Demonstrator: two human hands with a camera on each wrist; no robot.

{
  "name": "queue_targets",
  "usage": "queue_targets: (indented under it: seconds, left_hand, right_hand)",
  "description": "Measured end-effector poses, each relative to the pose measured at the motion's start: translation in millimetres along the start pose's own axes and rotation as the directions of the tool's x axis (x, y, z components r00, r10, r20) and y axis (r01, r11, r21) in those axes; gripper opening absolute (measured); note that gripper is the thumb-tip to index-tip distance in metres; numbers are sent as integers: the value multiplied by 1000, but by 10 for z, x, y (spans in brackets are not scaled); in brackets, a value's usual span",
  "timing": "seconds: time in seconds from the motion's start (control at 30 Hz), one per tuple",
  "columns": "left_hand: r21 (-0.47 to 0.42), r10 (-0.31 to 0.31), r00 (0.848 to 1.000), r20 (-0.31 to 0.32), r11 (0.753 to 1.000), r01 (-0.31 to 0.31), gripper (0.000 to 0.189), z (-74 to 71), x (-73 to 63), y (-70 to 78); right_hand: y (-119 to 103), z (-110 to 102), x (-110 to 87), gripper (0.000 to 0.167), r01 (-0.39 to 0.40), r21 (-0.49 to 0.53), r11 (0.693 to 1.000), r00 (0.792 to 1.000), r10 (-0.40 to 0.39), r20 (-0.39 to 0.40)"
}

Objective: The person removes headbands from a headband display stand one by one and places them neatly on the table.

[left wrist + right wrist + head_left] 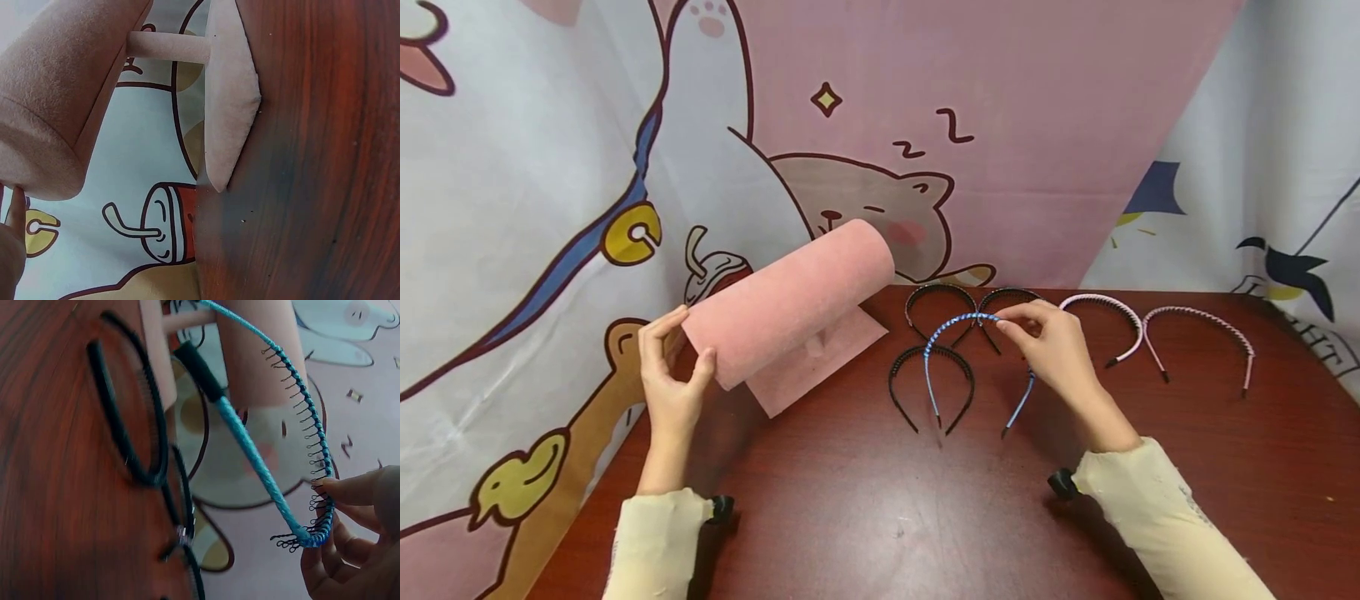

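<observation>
A pink padded headband stand (790, 300) has a thick roll raised on a short post (169, 47) above a flat base (228, 100). My left hand (670, 375) holds the near left end of the roll, thumb on the front side and fingers behind. My right hand (1052, 350) pinches a blue wrapped headband (955, 320) near the top of its arch, tips pointing down. Small wire comb loops line the inside of this headband (245, 447) in the right wrist view. Behind it on the table lies a black headband (891, 383).
Two more dark headbands, one on the left (942, 287) and one on the right (1011, 292), lie farther back. To the right are a pale pink headband (1093, 297) and a twisted pink headband (1206, 315). A cartoon-printed cloth (1037, 125) hangs behind the dark wooden table (865, 500).
</observation>
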State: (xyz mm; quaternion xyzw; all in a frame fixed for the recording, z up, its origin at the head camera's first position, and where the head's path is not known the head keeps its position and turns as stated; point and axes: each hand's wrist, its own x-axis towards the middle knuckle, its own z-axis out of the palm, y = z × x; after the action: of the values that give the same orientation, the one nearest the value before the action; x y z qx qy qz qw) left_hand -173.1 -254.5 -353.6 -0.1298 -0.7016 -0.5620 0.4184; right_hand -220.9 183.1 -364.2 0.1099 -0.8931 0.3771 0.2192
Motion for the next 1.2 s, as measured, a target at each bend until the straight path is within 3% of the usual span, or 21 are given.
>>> queue_targets:
  seconds: [0.33,0.57,0.83,1.07,1.2]
  left_hand:
    - [13,-3,1000,10,1000,3,55,-19,2,4]
    - [19,1,1000,25,1000,-1,54,-28,15,23]
    - [17,1,1000,31,1000,-2,56,-92,10,-260]
    - [1,-1,999,41,1000,1,54,-24,20,5]
    - [-4,5,999,44,1000,-5,54,-22,21,18]
  right_hand:
    - [402,-240,-37,14,-62,-121,991,991,76,107]
    - [634,-303,-70,20,-122,-176,977,972,153,178]
    - [823,-262,-139,21,-149,-206,967,950,198,240]
    - [929,-219,-178,22,-176,-205,963,933,230,277]
    - [992,-209,-177,23,-204,-200,958,909,261,325]
